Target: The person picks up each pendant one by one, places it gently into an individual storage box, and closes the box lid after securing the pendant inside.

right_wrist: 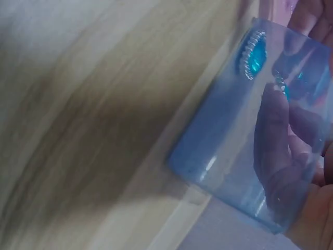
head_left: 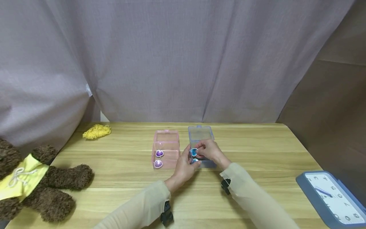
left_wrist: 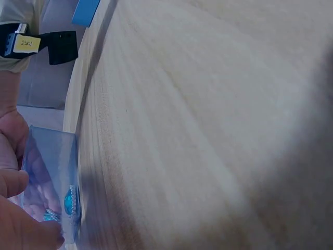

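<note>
A clear blue plastic box lies on the table with its lid folded back. My left hand grips its left side, thumb at the front. Inside the box, my right hand pinches a blue gem with a white beaded rim. A second blue gem lies nearer the front of that box; it shows through the wall in the right wrist view too. To the left stands a pink box, lid open, holding a purple gem and another purple gem along its left side.
A brown plush toy in a yellow top lies at the left edge. Behind it is a bundle of yellow cord. A blue-framed clock sits at the right. Grey curtain hangs behind the wooden table.
</note>
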### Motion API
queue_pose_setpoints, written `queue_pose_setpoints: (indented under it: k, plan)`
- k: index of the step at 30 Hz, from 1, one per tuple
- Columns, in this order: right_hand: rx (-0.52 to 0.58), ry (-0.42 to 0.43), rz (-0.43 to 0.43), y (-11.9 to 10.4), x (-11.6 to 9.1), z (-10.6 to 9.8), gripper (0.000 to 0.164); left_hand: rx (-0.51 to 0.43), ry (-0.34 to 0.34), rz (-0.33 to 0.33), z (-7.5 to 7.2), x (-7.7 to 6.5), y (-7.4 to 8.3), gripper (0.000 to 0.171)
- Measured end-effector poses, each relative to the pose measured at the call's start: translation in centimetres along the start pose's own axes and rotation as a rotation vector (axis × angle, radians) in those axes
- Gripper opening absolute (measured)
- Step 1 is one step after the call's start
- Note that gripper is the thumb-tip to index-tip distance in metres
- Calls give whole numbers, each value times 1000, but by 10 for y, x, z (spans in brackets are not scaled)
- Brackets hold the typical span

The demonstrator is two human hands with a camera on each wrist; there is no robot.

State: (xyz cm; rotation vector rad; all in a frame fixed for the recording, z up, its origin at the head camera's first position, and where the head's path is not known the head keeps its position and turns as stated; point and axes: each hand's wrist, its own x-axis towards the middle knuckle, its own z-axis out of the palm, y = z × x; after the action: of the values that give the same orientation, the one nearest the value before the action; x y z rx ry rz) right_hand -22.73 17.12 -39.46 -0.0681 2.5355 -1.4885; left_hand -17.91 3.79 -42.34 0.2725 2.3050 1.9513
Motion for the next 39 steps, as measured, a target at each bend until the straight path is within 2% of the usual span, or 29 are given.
queue_pose_setpoints:
  k: [16,21,26,31,34,39]
  plan:
    - [-65,-17,42,0,4,4,17,-38,-2,12,0,1,0,75]
    - [-110,-59,7,-2,0,-1,18,-39,2,13,1,0,-1,75]
    - [-267,-81,-89,-4,-5,-7,18,-23,6,-13,1,0,0,75]
    - [-303,-122,-156,-7,-12,-16,21,-48,0,-7,2,0,0,75]
    - [-246,-51,-157,-11,-14,-29,24,-54,0,-4,2,1,0,75]
    - [-23,207,-101,-10,-4,-56,25,-81,7,-15,3,1,-1,76]
